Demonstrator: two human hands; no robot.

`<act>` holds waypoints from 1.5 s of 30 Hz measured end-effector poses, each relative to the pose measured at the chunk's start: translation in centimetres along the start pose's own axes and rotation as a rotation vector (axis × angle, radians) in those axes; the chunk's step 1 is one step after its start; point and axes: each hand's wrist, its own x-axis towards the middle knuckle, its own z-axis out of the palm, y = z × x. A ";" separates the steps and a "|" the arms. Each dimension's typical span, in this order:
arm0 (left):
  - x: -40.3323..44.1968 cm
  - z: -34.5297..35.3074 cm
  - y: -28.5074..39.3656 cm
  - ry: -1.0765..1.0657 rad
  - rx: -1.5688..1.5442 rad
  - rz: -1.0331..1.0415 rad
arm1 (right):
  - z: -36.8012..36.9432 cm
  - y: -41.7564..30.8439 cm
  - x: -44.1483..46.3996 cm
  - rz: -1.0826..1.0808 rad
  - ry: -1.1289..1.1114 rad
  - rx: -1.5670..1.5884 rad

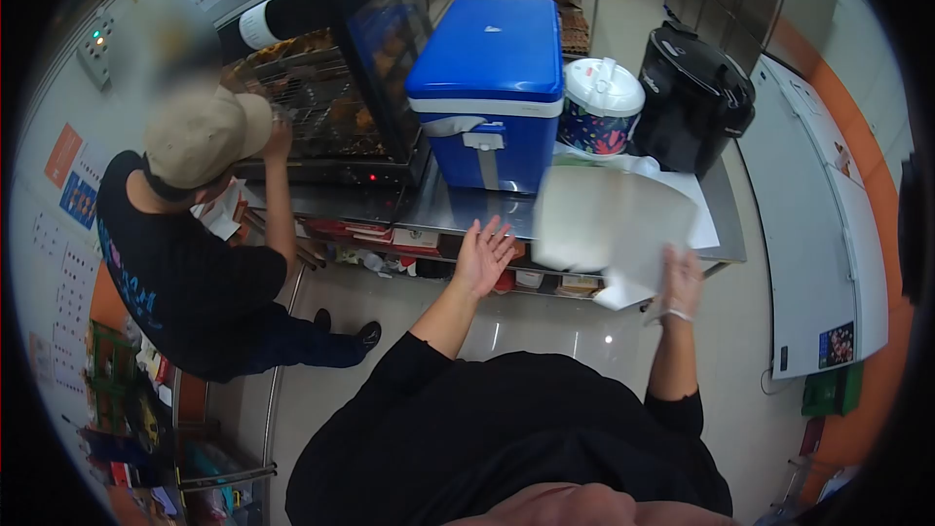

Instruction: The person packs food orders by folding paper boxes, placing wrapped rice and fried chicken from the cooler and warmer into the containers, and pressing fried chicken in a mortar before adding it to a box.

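A blurred white container (577, 219) is being handled, gripped by the right hand (681, 282); the left hand (485, 259) is spread empty, apart; steadying seems needed.

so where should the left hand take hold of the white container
Probably by its left edge, coming from the left. The white container spreads wide and that edge is free, facing the open, empty left hand, while the right hand has its lower right side. Motion blur hides its finer shape.
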 end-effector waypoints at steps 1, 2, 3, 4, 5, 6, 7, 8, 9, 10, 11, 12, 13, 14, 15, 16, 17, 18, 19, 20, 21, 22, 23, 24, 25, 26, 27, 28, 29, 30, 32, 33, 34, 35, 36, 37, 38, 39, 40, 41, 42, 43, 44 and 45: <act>0.2 -1.0 0.2 0.098 -0.028 0.063 | -1.1 -0.5 -0.3 -0.185 0.080 -0.173; 0.4 -1.6 0.5 0.108 -0.104 0.080 | -1.3 0.3 -0.8 -0.191 0.061 -0.167; 0.5 -1.5 0.9 0.115 -0.109 0.096 | -1.3 0.4 -1.7 -0.483 0.187 -0.129; 0.8 -1.4 1.3 0.115 -0.206 0.126 | -0.9 0.2 -2.1 -0.774 0.316 -0.083; 1.0 -1.3 1.5 0.116 -0.307 0.152 | -0.5 0.2 -2.6 -0.778 0.301 -0.081; 1.3 -1.1 1.8 0.109 -0.328 0.160 | 1.0 -2.4 -4.6 -0.910 0.158 -0.168; 1.6 -0.9 2.1 0.112 -0.334 0.166 | 2.4 -4.0 -6.1 -1.039 0.016 -0.253; 1.8 -0.6 2.2 0.105 -0.318 0.179 | 3.1 -4.0 -6.7 -1.094 -0.239 -0.310; 1.9 -0.4 2.4 0.096 -0.301 0.192 | 3.6 -3.8 -7.4 -1.139 -0.494 -0.365; 2.2 -0.8 2.4 0.029 -0.285 0.148 | 4.1 -4.4 -8.5 -0.999 -0.668 -0.444; 2.9 -1.5 2.1 0.032 -0.312 0.154 | 4.4 -4.9 -9.3 -0.849 -0.835 -0.519; 2.7 -1.2 2.1 0.029 -0.344 0.131 | 4.3 -5.0 -9.0 -0.650 -0.926 -0.431; 2.5 -0.9 2.1 0.025 -0.378 0.108 | 4.2 -5.1 -8.5 -0.654 -0.927 -0.433; 2.3 -0.6 2.0 0.049 -0.346 0.099 | 4.3 -5.2 -8.0 -0.711 -0.695 -0.410; 1.4 0.4 2.1 0.078 -0.314 0.088 | 4.2 -5.2 -7.5 -0.755 -0.463 -0.383; 0.7 1.2 2.3 0.125 -0.253 0.064 | 3.7 -3.9 -6.1 -0.677 -0.332 -0.412; 0.7 0.7 2.2 0.130 -0.253 0.057 | 2.9 -2.4 -4.3 -0.595 -0.200 -0.442; 1.0 -0.1 1.9 0.131 -0.239 0.068 | 1.9 -1.8 -2.7 -0.592 -0.100 -0.509; 1.3 -0.6 1.8 0.126 -0.224 0.075 | 1.5 -2.1 -1.7 -0.588 0.006 -0.577; 1.3 -1.2 1.9 0.127 -0.219 0.072 | 1.2 -2.8 -1.1 -0.579 0.021 -0.587; 1.1 -1.2 2.1 0.118 -0.217 0.056 | 1.0 -4.5 -0.9 -0.456 0.076 -0.351; 0.9 -1.2 2.3 0.130 -0.235 0.074 | 0.6 -5.7 -1.0 -0.337 0.128 -0.113; 0.6 -1.1 2.6 0.145 -0.253 0.093 | 0.2 -6.0 -1.4 -0.337 0.140 -0.118; 0.5 -1.3 2.7 0.152 -0.259 0.102 | -0.1 -6.1 -2.0 -0.537 0.226 -0.154; 0.6 -1.2 2.9 0.148 -0.258 0.100 | 0.2 -7.1 -2.8 -0.741 0.309 -0.187; 0.5 -1.3 3.1 0.158 -0.277 0.105 | 1.7 -7.9 -4.3 -0.820 0.312 -0.072; 0.4 -1.4 3.3 0.171 -0.297 0.112 | 2.1 -7.2 -4.9 -0.938 0.134 -0.005; 0.6 -1.5 3.4 0.169 -0.303 0.124 | 3.1 -7.3 -5.8 -1.082 0.009 -0.121; 0.8 -2.0 3.6 0.174 -0.305 0.130 | 4.1 -7.3 -6.7 -1.225 -0.129 -0.216; 1.3 -2.8 3.6 0.110 -0.301 0.132 | 5.0 -7.4 -7.5 -1.239 -0.358 -0.348; 1.9 -3.9 4.0 -0.004 -0.338 0.139 | 6.7 -6.9 -9.1 -1.107 -0.839 -0.443; 1.9 -4.2 4.2 -0.052 -0.376 0.138 | 6.8 -6.2 -8.7 -1.104 -0.844 -0.440; 1.1 -3.2 4.3 0.010 -0.308 0.152 | 6.5 -5.5 -7.9 -0.948 -0.792 -0.448; 0.5 -2.0 4.2 0.070 -0.241 0.165 | 6.4 -5.4 -7.2 -0.794 -0.738 -0.456; -1.7 1.8 4.8 0.185 -0.270 0.109 | 6.4 -6.9 -6.4 -0.783 -0.598 -0.418; -1.4 1.2 4.5 0.185 -0.266 0.101 | 5.7 -6.2 -4.9 -0.735 -0.545 -0.448; -0.9 0.0 4.3 0.127 -0.164 0.084 | 5.2 -5.0 -3.4 -0.632 -0.463 -0.517; -0.7 -0.7 4.2 0.068 -0.063 0.065 | 4.9 -4.1 -1.8 -0.524 -0.461 -0.325; -1.0 -0.4 4.3 0.034 -0.029 0.042 | 4.5 -4.4 -0.7 -0.424 -0.454 -0.260; -1.3 0.0 4.5 0.028 -0.023 0.026 | 4.2 -4.8 0.1 -0.416 -0.437 -0.263; -1.6 0.6 4.7 -0.027 0.007 0.018 | 3.9 -5.2 0.9 -0.441 -0.432 -0.286; -1.9 1.0 4.9 -0.081 0.035 0.011 | 3.6 -5.7 1.6 -0.466 -0.428 -0.312; -2.0 1.3 5.2 -0.130 0.053 -0.005 | 3.3 -6.6 2.3 -0.458 -0.416 -0.316; -2.4 1.9 5.4 -0.133 0.055 -0.018 | 3.0 -7.9 2.7 -0.432 -0.483 -0.383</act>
